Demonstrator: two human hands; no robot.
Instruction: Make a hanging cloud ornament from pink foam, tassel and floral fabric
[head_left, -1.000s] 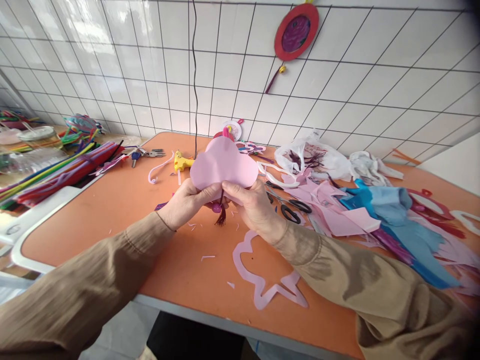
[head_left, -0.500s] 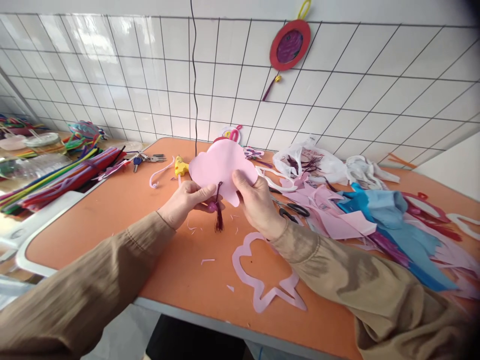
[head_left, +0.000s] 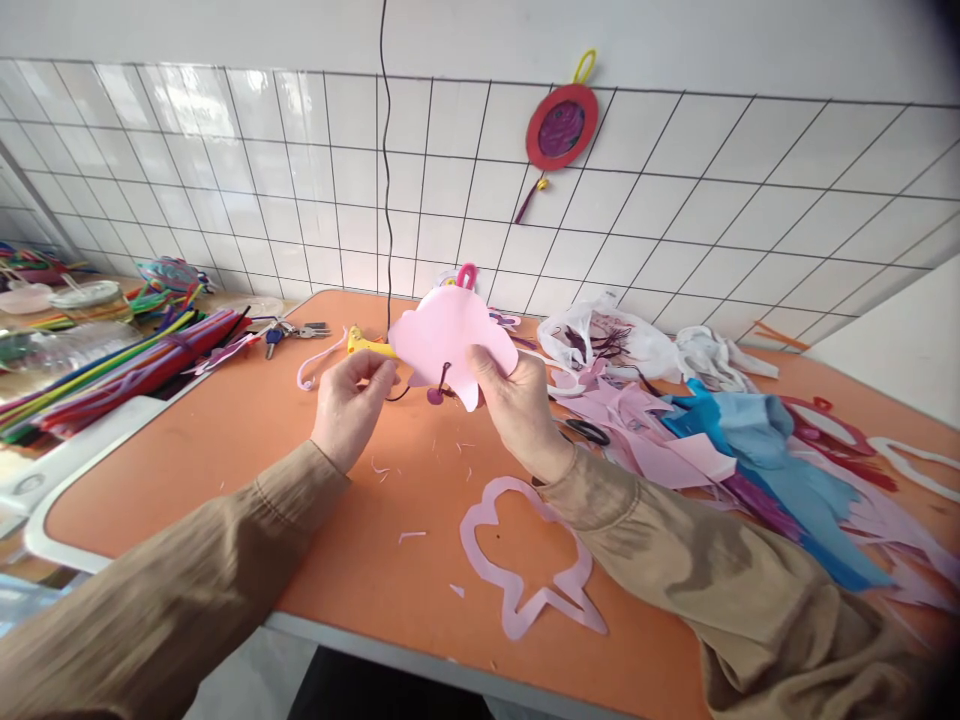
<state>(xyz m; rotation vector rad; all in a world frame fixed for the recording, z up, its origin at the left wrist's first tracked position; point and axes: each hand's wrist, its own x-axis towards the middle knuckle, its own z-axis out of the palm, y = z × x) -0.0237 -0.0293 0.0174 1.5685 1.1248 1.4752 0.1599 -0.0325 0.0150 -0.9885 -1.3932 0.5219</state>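
Observation:
My right hand (head_left: 517, 400) grips a pink cloud-shaped cutout (head_left: 450, 335) by its right side, thumb on the near face. A dark cord loop (head_left: 445, 372) lies against the cutout's lower part, with a purple bead (head_left: 435, 396) just under it. The tassel seen below the bead earlier is mostly out of sight. To the left of the cutout and apart from it, my left hand (head_left: 352, 400) is closed in a pinch; whether anything is between its fingers I cannot make out. Behind its fingertips sits a yellow glue gun (head_left: 367, 343).
A pink cut-out outline (head_left: 480, 562) lies on the orange table (head_left: 360, 570) in front. Pink scraps (head_left: 637, 435), scissors (head_left: 587, 431), blue felt (head_left: 780, 470) and a plastic bag (head_left: 652, 345) crowd the right. Pipe cleaners (head_left: 150, 365) and keys (head_left: 277, 340) lie left. A red round ornament (head_left: 562, 128) hangs behind.
My left hand has let go of the cutout and bead and moved left, closing in a pinch. The cutout has tilted in my right hand, and the view has shifted slightly upward.

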